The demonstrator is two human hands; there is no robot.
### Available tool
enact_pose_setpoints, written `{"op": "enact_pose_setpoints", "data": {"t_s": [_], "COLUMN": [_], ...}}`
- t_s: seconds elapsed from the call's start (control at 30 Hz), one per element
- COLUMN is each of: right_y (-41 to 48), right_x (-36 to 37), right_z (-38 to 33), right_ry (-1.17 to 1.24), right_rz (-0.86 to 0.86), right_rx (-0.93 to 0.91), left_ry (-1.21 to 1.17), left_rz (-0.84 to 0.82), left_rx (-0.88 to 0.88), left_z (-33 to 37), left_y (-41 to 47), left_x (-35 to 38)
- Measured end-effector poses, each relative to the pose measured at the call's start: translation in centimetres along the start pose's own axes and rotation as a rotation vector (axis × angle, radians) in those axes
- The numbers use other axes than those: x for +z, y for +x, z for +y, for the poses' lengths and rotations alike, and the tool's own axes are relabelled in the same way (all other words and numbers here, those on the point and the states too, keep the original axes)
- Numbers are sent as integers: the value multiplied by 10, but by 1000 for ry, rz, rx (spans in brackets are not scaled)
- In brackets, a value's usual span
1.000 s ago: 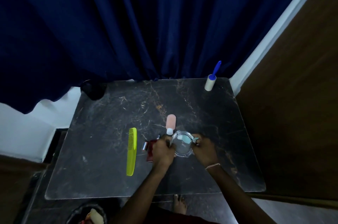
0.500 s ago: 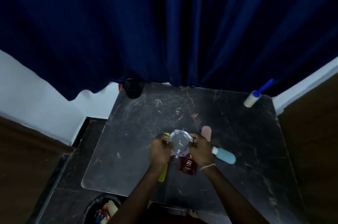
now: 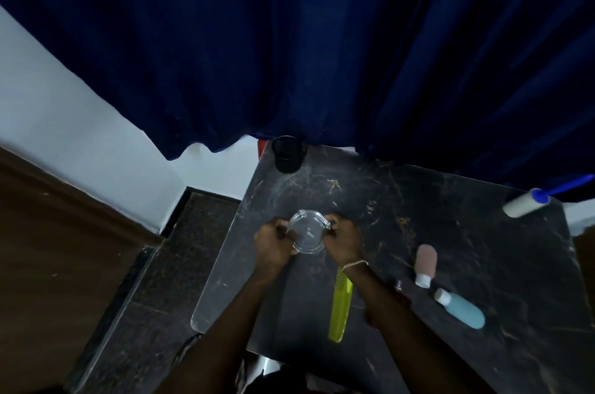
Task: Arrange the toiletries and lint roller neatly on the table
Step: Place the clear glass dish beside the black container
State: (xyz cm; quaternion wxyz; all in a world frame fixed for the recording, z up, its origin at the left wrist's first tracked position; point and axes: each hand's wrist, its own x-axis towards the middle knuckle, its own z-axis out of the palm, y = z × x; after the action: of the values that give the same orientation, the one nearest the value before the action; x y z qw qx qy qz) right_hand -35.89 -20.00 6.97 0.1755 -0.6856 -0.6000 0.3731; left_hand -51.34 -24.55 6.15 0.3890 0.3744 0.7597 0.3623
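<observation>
My left hand and my right hand grip a clear round glass dish from both sides over the left part of the dark marble table. A yellow-green comb lies lengthwise under my right forearm. To the right lie a pink squeeze bottle and a light blue squeeze bottle, both with white caps. A lint roller with a blue handle rests at the table's far right corner. A small red item peeks out beside my right forearm, mostly hidden.
A black mesh cup stands at the table's far left corner. A dark blue curtain hangs behind the table. A white wall and dark floor lie to the left. The table's left edge is close to my left hand.
Both hands carried the glass dish leftward and farther back across the table, away from the bottles and comb. The camera view swung left; the comb now shows by my right forearm.
</observation>
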Motion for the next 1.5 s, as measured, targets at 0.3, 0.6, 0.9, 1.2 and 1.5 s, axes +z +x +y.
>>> {"op": "enact_pose_setpoints", "data": {"t_s": [0.3,0.6,0.9,1.2,1.5], "right_y": [44,92,119,122,125], "right_x": [65,91,112,123,120], "right_z": [-52,-72,-77,-74,-71], "right_ry": [28,16,-55,-61,-92], "right_rz": [-58,-88,-97,-85,-170], "right_rx": [116,204,207,223,187], "left_ry": [-31,68,120,272,267], "left_rz": [-3,-18,-49,-88,-125], "left_rx": [-168,-210,-202,-183,-253], "left_z": [-20,-25,-37,-40,-41], "left_y": [69,125,162,171,168], "left_x": [-39,-48,-45,-44,-51]}}
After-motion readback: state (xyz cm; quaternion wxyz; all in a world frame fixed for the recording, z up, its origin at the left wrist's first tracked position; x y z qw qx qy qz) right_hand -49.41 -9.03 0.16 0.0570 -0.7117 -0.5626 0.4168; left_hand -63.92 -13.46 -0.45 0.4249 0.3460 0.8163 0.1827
